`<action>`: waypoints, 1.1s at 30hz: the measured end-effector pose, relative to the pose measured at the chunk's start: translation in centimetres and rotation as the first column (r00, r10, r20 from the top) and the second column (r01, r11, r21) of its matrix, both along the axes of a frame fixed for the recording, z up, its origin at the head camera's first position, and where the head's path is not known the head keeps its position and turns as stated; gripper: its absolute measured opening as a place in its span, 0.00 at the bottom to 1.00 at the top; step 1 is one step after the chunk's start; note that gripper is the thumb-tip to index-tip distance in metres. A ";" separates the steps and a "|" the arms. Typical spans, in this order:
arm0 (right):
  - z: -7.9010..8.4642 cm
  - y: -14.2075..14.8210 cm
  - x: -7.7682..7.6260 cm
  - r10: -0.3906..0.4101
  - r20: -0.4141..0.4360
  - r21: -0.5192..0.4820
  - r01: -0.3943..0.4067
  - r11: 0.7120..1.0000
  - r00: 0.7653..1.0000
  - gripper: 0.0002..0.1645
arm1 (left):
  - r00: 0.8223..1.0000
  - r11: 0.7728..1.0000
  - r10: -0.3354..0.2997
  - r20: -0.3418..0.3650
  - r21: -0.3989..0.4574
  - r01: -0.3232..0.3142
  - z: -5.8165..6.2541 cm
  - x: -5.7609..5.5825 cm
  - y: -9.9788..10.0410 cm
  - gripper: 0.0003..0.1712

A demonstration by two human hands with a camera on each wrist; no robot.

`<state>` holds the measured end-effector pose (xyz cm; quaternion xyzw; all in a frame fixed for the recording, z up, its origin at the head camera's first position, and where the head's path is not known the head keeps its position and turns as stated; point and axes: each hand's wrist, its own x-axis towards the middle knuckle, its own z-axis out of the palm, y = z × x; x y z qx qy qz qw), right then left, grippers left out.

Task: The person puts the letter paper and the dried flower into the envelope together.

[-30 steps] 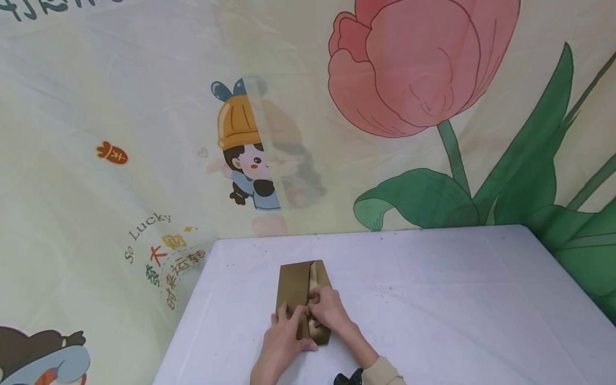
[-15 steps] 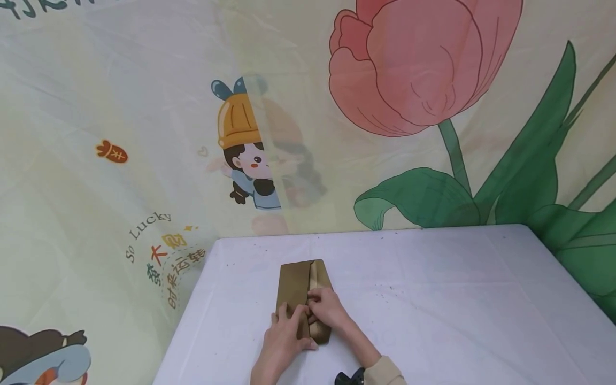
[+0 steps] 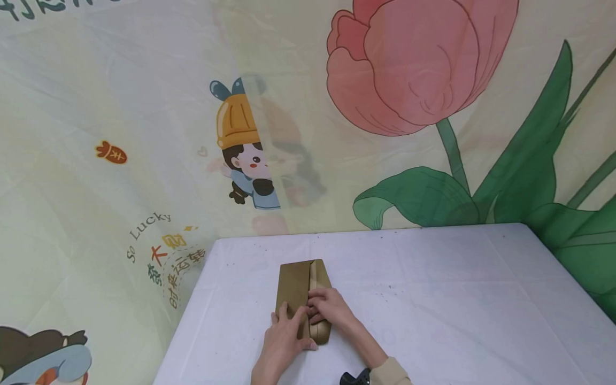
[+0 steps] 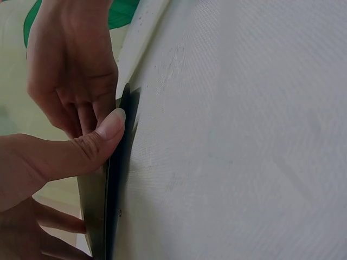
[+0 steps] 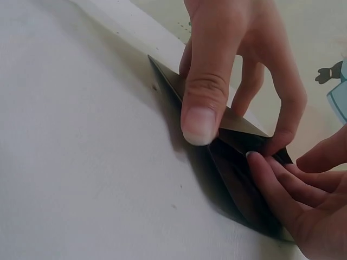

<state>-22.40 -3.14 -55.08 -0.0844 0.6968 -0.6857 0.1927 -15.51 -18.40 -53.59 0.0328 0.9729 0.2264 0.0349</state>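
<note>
A flat piece of folded gold paper (image 3: pixel 294 283), like an envelope, lies on the white table with a long flap on its right side. My left hand (image 3: pixel 281 342) presses on it with spread fingers, and its straight thumb (image 4: pixel 89 154) rests at the near edge. Bent over the flap, my right hand (image 3: pixel 331 308) has its thumb and fingertips together at the fold. In the right wrist view the paper gapes into a dark pocket (image 5: pixel 236 181), with the right fingertips (image 5: pixel 260 165) at its mouth and the left index fingertip beside them.
A white cloth covers the table (image 3: pixel 433 299), sprinkled with small dark specks. Behind it hangs a printed backdrop (image 3: pixel 168 80) with a pink tulip and cartoon figures. A black device (image 3: pixel 355 377) sits by the right sleeve (image 3: pixel 391 371).
My right hand has shifted slightly to the right, its fingers a little less curled at the flap. My left hand and the paper stay in place.
</note>
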 end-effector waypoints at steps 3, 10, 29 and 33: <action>0.1 0.3 0.1 -0.037 -0.023 0.022 0.037 0.999 0.999 0.19 | 1.000 1.000 -0.005 -0.013 -0.012 0.005 -0.1 0.1 0.0 0.43; -0.3 0.8 -0.2 -0.048 -0.357 0.226 0.137 0.964 0.933 0.12 | 0.998 0.997 -0.022 -0.057 -0.071 0.018 -0.2 0.7 0.2 0.48; -1.7 1.1 0.9 0.317 -0.560 0.570 0.078 0.818 0.765 0.22 | 0.993 0.994 0.007 -0.118 -0.106 -0.020 -1.4 0.6 0.9 0.35; -1.8 1.1 1.0 0.332 -0.560 0.580 0.073 0.812 0.760 0.21 | 0.992 0.994 0.003 -0.124 -0.110 -0.017 -1.6 0.5 1.0 0.34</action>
